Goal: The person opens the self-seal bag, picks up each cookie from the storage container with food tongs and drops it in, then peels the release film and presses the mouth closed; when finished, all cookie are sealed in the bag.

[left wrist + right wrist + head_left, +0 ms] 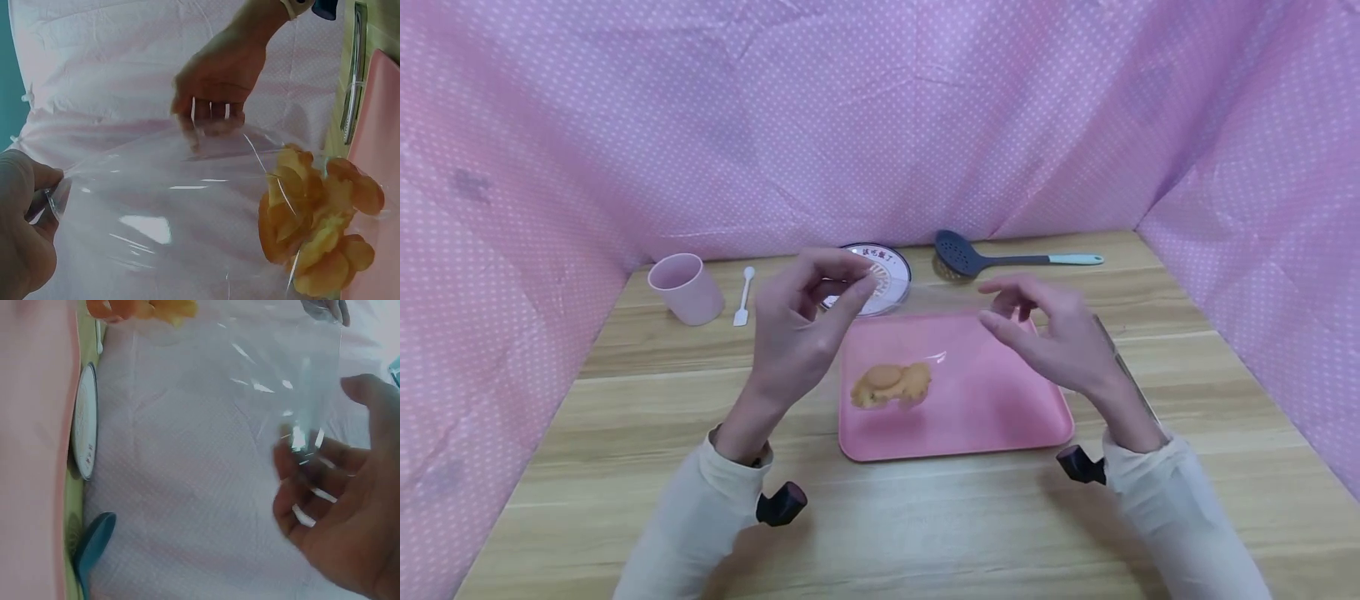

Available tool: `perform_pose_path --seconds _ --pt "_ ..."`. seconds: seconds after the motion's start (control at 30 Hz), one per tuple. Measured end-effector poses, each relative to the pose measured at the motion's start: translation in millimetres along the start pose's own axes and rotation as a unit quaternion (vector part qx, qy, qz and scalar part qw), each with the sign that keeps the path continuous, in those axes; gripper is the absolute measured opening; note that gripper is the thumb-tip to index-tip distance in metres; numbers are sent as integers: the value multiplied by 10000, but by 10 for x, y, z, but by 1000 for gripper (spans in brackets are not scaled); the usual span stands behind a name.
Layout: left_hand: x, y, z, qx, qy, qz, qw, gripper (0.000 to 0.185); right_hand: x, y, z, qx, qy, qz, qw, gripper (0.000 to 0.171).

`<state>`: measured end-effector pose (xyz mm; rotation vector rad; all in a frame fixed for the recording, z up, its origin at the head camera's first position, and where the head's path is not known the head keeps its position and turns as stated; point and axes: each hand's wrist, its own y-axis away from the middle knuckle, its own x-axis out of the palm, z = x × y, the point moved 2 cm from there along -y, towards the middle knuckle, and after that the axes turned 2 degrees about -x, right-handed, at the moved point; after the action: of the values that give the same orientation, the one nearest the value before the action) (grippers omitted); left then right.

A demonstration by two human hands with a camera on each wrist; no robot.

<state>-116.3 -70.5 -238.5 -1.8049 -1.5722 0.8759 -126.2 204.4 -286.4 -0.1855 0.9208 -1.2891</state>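
Note:
I hold a clear plastic bag (pixel 925 333) stretched between both hands above a pink tray (pixel 1000 408). Orange and yellow snack pieces (pixel 891 385) hang in its bottom. My left hand (pixel 859 287) pinches the bag's left top corner between thumb and forefinger. My right hand (pixel 1000 312) pinches the right top edge. In the left wrist view the left hand (pixel 47 197) grips the corner of the bag (pixel 162 219), the right hand (pixel 209 122) holds the far edge, and the snacks (pixel 319 225) sag at the right. In the right wrist view the right hand (pixel 306 481) lies behind the film of the bag (pixel 269 369).
A pink cup (pixel 687 287) and a small white spoon (pixel 744 296) stand at the back left. A round lidded dish (pixel 886 279) and a dark slotted spoon (pixel 970 254) with a teal handle lie behind the tray. Pink dotted cloth walls the wooden table (pixel 625 400) on three sides.

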Motion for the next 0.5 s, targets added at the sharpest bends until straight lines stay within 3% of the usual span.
perform_pose_path --seconds 0.07,0.17,0.4,0.5 --pt "20 -5 -9 40 -85 61 9999 18 33 -40 38 26 544 139 9984 27" --pt "35 -3 -11 99 -165 81 9998 18 104 -93 126 36 722 145 9973 28" --pt "50 31 -5 109 -131 221 9996 19 312 -299 450 -632 269 387 9969 35" --pt "80 42 -5 64 -67 280 9996 20 389 -399 545 -816 -77 664 9944 25"
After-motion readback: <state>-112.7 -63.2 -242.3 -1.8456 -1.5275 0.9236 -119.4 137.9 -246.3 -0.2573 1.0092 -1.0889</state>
